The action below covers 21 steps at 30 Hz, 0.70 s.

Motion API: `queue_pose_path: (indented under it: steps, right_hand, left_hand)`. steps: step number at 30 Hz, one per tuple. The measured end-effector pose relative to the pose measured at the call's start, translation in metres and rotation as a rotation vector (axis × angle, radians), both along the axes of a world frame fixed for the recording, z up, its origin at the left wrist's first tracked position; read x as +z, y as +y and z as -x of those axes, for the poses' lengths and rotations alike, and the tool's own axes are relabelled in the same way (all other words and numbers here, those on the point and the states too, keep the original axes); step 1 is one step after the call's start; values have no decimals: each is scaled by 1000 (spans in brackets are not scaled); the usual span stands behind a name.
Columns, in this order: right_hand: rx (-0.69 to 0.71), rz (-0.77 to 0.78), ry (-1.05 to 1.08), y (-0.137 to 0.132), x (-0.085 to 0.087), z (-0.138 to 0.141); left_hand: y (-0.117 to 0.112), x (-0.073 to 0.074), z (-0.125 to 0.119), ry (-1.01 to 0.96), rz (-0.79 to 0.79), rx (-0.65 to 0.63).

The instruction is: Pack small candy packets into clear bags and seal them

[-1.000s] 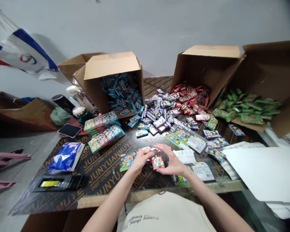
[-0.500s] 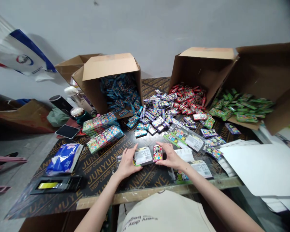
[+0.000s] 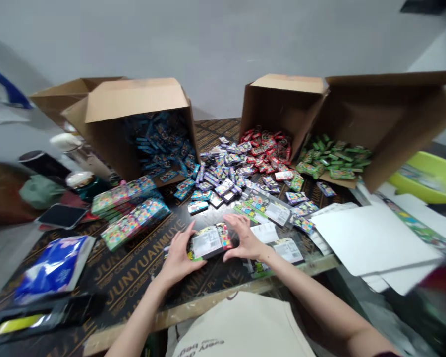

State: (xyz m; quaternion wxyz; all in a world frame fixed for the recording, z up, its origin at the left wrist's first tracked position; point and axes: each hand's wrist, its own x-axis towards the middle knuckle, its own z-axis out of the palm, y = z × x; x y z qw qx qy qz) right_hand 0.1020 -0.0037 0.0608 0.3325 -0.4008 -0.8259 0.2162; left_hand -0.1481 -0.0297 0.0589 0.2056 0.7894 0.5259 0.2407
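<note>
Your left hand (image 3: 177,260) cups one end of a card-backed packet (image 3: 207,242), close to the front edge of the table (image 3: 141,280), and your right hand (image 3: 244,239) curves in on the other end, both narrow and holding it. White card sheets (image 3: 371,239) lie off to the right.

Carded packet (image 3: 208,241) is held between left hand (image 3: 178,258) and right hand (image 3: 245,239), white label up, above printed plywood table (image 3: 134,290). Tipped cardboard boxes (image 3: 134,124) are spilling blue packets (image 3: 159,144), red packets (image 3: 267,148) and green packets (image 3: 330,158) behind.
</note>
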Motion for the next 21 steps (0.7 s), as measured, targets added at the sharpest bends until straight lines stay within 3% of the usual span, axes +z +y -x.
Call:
queue_pose_path:
  steps: [3,7,12,15,19,21]
  right_hand:
    - [-223,26,99,-8,-2,5]
    - [-138,122,102,-13,-3,1]
    - [-187,53,72,-12,10,-19]
    - [-162,76,111,-17,13,-14]
    - [-96,118,109,-26,8,0]
    - [-157,77,103,-18,7,-6]
  left_hand:
    - [7,-3,-1,-7,-51,55]
    - [14,-8,-10,6,-109,31]
    - [17,-10,-27,-1,-93,34]
    - [16,-5,-40,-76,-68,97]
    - [14,1,-52,-83,-83,66]
    - [15,1,-49,-52,-94,69]
